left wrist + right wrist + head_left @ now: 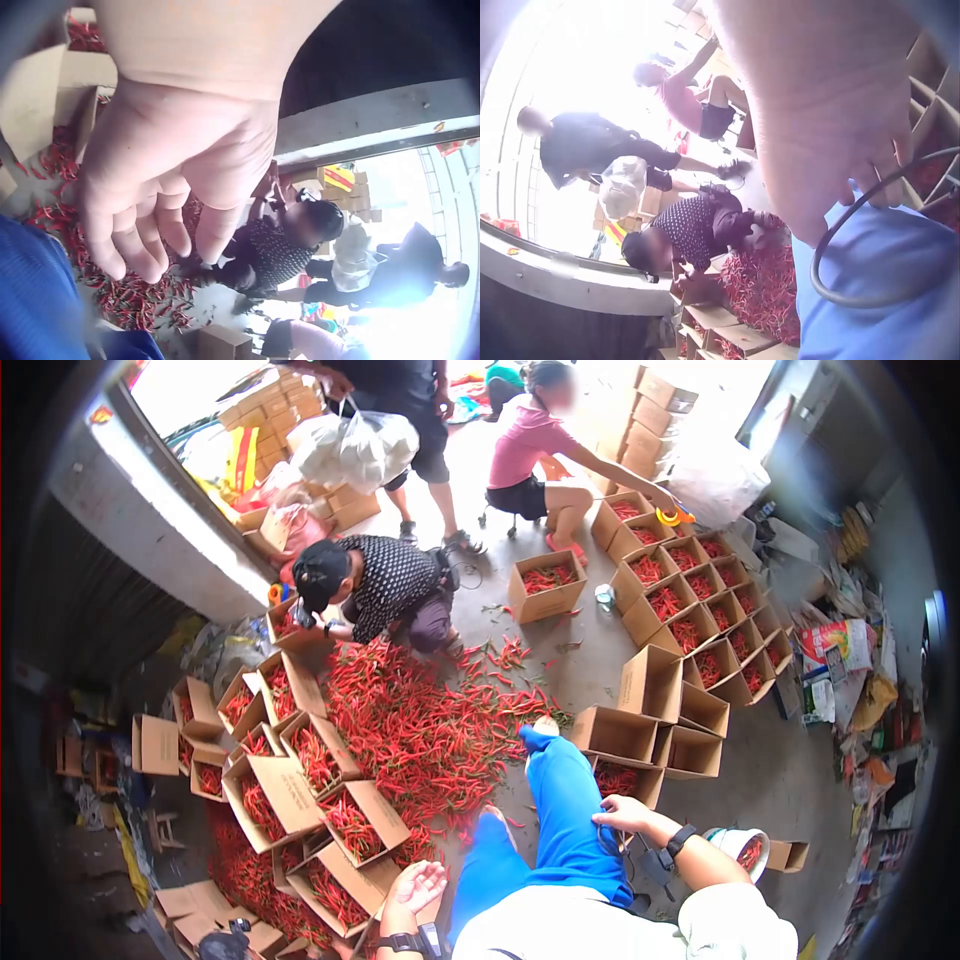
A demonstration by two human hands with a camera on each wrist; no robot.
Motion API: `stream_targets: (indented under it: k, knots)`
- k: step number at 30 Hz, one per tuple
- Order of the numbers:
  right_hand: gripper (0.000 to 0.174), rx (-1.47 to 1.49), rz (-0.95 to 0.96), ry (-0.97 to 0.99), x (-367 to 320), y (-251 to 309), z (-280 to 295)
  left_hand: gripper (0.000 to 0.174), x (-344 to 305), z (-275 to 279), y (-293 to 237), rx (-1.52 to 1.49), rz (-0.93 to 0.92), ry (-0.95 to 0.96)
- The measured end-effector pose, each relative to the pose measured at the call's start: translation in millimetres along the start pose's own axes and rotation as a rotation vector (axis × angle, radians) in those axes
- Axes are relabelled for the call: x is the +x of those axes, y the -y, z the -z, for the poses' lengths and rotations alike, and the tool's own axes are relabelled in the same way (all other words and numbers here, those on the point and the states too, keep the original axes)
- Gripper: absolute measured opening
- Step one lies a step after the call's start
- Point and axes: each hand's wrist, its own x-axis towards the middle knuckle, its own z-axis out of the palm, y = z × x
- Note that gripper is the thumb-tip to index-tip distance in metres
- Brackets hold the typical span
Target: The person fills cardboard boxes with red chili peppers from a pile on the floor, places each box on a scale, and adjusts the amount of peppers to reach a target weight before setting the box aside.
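My left hand [415,887] is held palm up beside my left thigh, fingers loosely bent, with nothing in it. In the left wrist view the same hand [161,172] hangs in front of a heap of red chillies [127,300]. My right hand [627,815] rests on the blue trousers [575,800] over my right leg. From the right wrist, its fingertips [889,184] lie against the blue cloth, and a dark cable [840,300] loops across in front. The heap of red chillies [400,730] spreads over the floor left of my feet.
Cartons of chillies [350,825] stand left of the heap, more cartons [690,610] at the right. Unfilled cartons [615,732] stand near my right knee, a white bucket [745,847] beside my right arm. A crouching person [385,585], a seated person [530,450] and a standing person [420,420] are ahead.
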Motion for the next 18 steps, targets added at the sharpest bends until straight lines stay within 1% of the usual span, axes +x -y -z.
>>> stream_targets:
  k: [3,4,5,6,7,8,9,10,11,13,14,15,16,17,18]
  knots:
    - [0.07,0.063,0.024,-0.015,10,-13,23,0.014,0,-47,-37,0.135,-0.101,0.013]
    - [0.069,0.076,0.043,-0.022,16,-19,32,0.009,6,-59,-50,0.085,-0.083,0.033]
    - [0.067,0.087,0.063,-0.03,22,-25,42,0.011,13,-75,-63,0.146,-0.098,0.072]
    - [0.059,0.054,0.11,-0.083,28,-31,52,0.016,21,-97,-77,0.163,-0.074,0.128]
    - [0.057,0.122,0.09,-0.037,39,-39,66,0.022,32,-123,-89,0.179,-0.051,0.181]
    - [0.054,0.188,0.073,0.01,55,-48,83,0.032,44,-152,-100,0.259,-0.092,0.179]
    - [0.052,0.254,0.061,0.053,72,-54,103,0.034,59,-188,-109,0.274,-0.112,0.182]
    - [0.047,0.38,-0.033,0.093,87,-57,124,0.035,73,-230,-116,0.263,-0.109,0.209]
    - [0.048,0.486,-0.045,0.151,108,-68,146,0.036,88,-274,-120,0.25,-0.104,0.235]
    - [0.047,0.427,-0.032,0.193,141,-70,211,0.039,122,-359,-124,0.262,-0.086,0.294]
    - [0.041,0.501,-0.025,0.199,164,-79,242,0.039,146,-398,-122,0.27,-0.073,0.283]
    - [0.037,0.445,0.003,0.152,176,-73,285,0.04,166,-432,-120,0.278,-0.055,0.261]
    - [0.037,0.421,0.179,0.067,221,-103,324,0.038,183,-467,-118,0.301,-0.02,0.238]
    - [0.039,0.554,0.203,-0.001,247,-121,346,0.036,199,-500,-112,0.229,0.004,0.19]
    - [0.042,0.684,0.236,-0.066,275,-139,367,0.034,213,-531,-108,0.212,0.028,0.205]
